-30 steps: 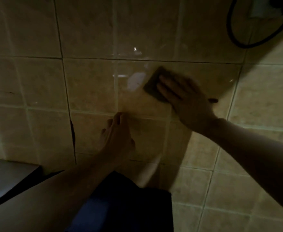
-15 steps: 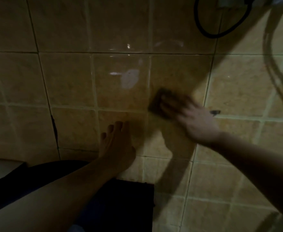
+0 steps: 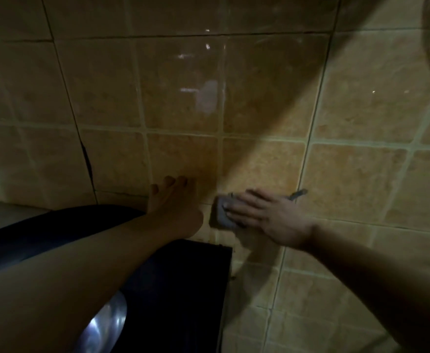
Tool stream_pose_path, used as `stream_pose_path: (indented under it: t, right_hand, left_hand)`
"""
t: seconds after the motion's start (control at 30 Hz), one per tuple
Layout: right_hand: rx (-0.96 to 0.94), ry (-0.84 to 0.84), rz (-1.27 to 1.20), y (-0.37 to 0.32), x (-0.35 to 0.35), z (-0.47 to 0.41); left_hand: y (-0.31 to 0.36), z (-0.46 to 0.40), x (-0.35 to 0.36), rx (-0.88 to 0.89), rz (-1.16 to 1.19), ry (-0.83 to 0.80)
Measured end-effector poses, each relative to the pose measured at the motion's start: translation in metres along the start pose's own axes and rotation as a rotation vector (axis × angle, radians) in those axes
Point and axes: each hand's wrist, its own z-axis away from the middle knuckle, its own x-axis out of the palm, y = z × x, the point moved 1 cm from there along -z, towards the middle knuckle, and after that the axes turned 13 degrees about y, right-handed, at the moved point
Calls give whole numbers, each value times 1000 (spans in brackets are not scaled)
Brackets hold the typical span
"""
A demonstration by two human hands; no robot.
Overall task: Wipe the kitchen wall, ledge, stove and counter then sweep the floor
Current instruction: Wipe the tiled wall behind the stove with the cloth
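The beige tiled wall (image 3: 259, 93) fills the view, glossy and dim. My right hand (image 3: 264, 215) lies flat with straight fingers on a small grey cloth pad (image 3: 221, 214), pressing it against a tile low on the wall. My left hand (image 3: 174, 202) rests flat on the wall just left of the pad, fingers extended upward, holding nothing. Part of the pad is hidden under my right fingers.
A dark boxy appliance (image 3: 183, 289) stands below my hands against the wall, with a shiny metal curved part (image 3: 104, 327) under my left forearm. A dark crack (image 3: 86, 159) runs down the tiles at left. A small dark mark (image 3: 298, 193) sits beside my right hand.
My right hand has slid the pad down the wall, from an upper tile to just above the dark appliance. My left hand has stayed flat on the wall. The view has tilted downward.
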Motion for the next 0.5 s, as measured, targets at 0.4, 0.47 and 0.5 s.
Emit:
stream_pose_path:
  t: [0.4,0.47,0.5]
  right_hand:
    - [-1,-25,-42,-31,24,-47]
    - [-87,-63,-54,-36,28,-56]
    - [-107,-24,-61,-32,26,-66]
  left_hand:
    - [-52,2,3,-122,38,-40]
    - [-58,1,2,-111,50,-28]
    - [-62,0,1,-107,52,-28]
